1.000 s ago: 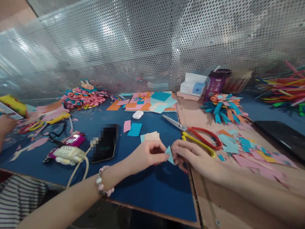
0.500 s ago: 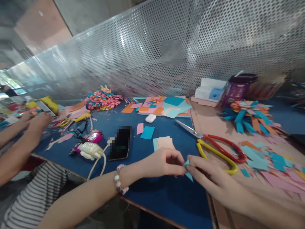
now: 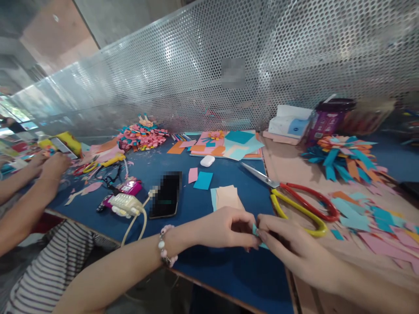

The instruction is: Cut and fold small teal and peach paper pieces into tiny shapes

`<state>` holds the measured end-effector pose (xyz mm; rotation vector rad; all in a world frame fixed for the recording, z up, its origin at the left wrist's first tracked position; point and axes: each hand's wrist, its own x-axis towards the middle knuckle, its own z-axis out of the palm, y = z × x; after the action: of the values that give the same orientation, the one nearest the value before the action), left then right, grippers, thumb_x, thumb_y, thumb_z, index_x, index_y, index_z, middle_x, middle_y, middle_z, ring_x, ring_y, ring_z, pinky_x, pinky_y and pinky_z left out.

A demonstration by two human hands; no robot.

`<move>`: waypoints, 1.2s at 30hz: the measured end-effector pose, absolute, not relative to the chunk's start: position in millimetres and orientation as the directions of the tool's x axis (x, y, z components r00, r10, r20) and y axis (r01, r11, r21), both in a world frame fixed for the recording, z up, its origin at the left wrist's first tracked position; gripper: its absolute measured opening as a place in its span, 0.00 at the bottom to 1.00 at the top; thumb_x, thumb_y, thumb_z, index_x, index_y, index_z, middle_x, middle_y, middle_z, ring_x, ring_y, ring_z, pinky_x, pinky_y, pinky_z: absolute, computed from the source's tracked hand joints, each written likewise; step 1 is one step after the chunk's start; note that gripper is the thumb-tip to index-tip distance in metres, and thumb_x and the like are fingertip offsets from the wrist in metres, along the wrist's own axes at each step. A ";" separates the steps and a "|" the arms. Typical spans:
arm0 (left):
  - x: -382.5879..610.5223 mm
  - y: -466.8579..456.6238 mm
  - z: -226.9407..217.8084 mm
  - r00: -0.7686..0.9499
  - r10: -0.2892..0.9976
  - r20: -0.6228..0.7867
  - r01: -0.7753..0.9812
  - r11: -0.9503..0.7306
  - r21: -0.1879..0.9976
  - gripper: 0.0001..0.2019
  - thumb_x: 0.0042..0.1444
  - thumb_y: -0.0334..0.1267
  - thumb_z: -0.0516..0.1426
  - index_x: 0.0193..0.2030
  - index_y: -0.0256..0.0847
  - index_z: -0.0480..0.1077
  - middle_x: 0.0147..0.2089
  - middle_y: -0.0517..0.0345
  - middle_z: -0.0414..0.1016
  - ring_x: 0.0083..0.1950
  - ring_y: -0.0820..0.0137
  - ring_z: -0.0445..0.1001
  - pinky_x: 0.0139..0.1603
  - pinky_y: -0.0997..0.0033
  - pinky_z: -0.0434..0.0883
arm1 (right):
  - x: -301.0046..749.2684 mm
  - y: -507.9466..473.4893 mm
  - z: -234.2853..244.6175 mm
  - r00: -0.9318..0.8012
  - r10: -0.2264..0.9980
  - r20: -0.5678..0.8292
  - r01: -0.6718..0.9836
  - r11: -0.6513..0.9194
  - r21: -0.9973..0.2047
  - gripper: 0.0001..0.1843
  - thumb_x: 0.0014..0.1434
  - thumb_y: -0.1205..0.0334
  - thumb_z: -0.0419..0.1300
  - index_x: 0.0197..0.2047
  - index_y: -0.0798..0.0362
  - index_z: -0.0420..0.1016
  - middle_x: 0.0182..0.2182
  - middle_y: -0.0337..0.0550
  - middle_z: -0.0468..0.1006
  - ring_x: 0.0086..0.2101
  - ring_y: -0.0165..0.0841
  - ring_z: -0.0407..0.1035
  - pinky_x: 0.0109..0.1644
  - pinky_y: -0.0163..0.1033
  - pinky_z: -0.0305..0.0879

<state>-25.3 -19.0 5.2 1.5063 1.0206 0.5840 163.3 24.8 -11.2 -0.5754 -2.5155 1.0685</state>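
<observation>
left grip and right grip pinch light-blue paper between their fingertips.

Free tabletop nearer than both hands — scissors and phone in the way beyond

I have a small piece of light-blue paper pinched between the fingertips of my left hand and my right hand. My fingers cover most of it, so I see just two bits: a narrow sliver at the top, between my fingertips, and a pale edge slanting out below, beneath my right fingers. It looks plain; its full outline and any folds are hidden from me. I hold it over the blue tabletop, near its right-hand edge.
</observation>
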 end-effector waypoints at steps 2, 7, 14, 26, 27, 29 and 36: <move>-25.2 -19.1 4.7 0.495 0.852 -0.171 0.293 0.022 0.956 0.05 0.52 0.35 0.59 0.31 0.37 0.67 0.28 0.61 0.70 0.29 0.77 0.69 0.31 0.78 0.64 | 162.5 24.4 -11.4 -0.863 0.479 0.159 0.214 0.633 -0.744 0.13 0.64 0.64 0.44 0.26 0.51 0.58 0.24 0.37 0.63 0.25 0.28 0.58 0.28 0.34 0.55; -25.9 -16.3 1.6 0.460 0.874 -0.155 0.233 0.050 0.971 0.06 0.52 0.36 0.59 0.31 0.36 0.67 0.29 0.60 0.70 0.29 0.77 0.70 0.30 0.78 0.65 | 161.5 25.4 -9.5 -0.827 0.530 0.185 0.229 0.620 -0.751 0.13 0.64 0.62 0.45 0.26 0.51 0.58 0.23 0.36 0.61 0.24 0.28 0.57 0.28 0.34 0.56; -25.2 -13.6 4.2 0.289 0.955 -0.066 0.173 0.016 0.985 0.10 0.55 0.42 0.57 0.31 0.36 0.66 0.26 0.60 0.68 0.24 0.78 0.65 0.26 0.77 0.62 | 161.5 30.1 -12.4 -0.684 0.696 0.220 0.217 0.482 -0.849 0.09 0.66 0.57 0.46 0.38 0.50 0.63 0.30 0.38 0.66 0.26 0.27 0.63 0.29 0.34 0.62; -28.5 -11.7 -1.6 0.306 0.950 -0.069 0.100 0.040 0.994 0.10 0.54 0.42 0.57 0.32 0.35 0.67 0.26 0.58 0.70 0.24 0.77 0.66 0.25 0.76 0.63 | 162.7 27.0 -14.1 -0.674 0.602 0.429 0.141 0.674 -0.725 0.06 0.62 0.62 0.52 0.42 0.51 0.68 0.37 0.45 0.70 0.31 0.30 0.66 0.31 0.36 0.64; -28.5 -11.6 -1.7 0.309 0.949 -0.069 0.079 0.047 0.996 0.11 0.54 0.42 0.58 0.32 0.35 0.67 0.27 0.57 0.70 0.25 0.76 0.67 0.25 0.75 0.64 | 162.3 27.0 -13.8 -0.674 0.602 0.428 0.137 0.671 -0.728 0.05 0.62 0.63 0.53 0.41 0.51 0.68 0.37 0.45 0.70 0.31 0.30 0.66 0.30 0.36 0.64; -28.1 -11.7 -1.9 0.320 0.945 -0.073 0.045 0.062 0.997 0.11 0.53 0.42 0.58 0.33 0.34 0.67 0.29 0.55 0.71 0.29 0.74 0.70 0.27 0.75 0.66 | 161.8 27.1 -12.7 -0.675 0.605 0.421 0.132 0.661 -0.739 0.05 0.62 0.63 0.52 0.40 0.51 0.68 0.36 0.45 0.70 0.31 0.30 0.66 0.31 0.36 0.64; -27.5 -12.3 -2.4 0.312 0.946 -0.087 0.047 0.076 0.996 0.11 0.53 0.42 0.58 0.33 0.33 0.69 0.32 0.51 0.73 0.33 0.70 0.73 0.27 0.74 0.68 | 164.1 28.6 -10.9 -0.683 0.642 0.348 0.133 0.579 -0.805 0.06 0.63 0.62 0.51 0.38 0.51 0.68 0.34 0.43 0.70 0.33 0.31 0.67 0.34 0.37 0.65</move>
<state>-27.5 -12.3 -2.4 1.3071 1.0333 0.8970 164.1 28.6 -10.9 -0.6143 -2.1746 1.0370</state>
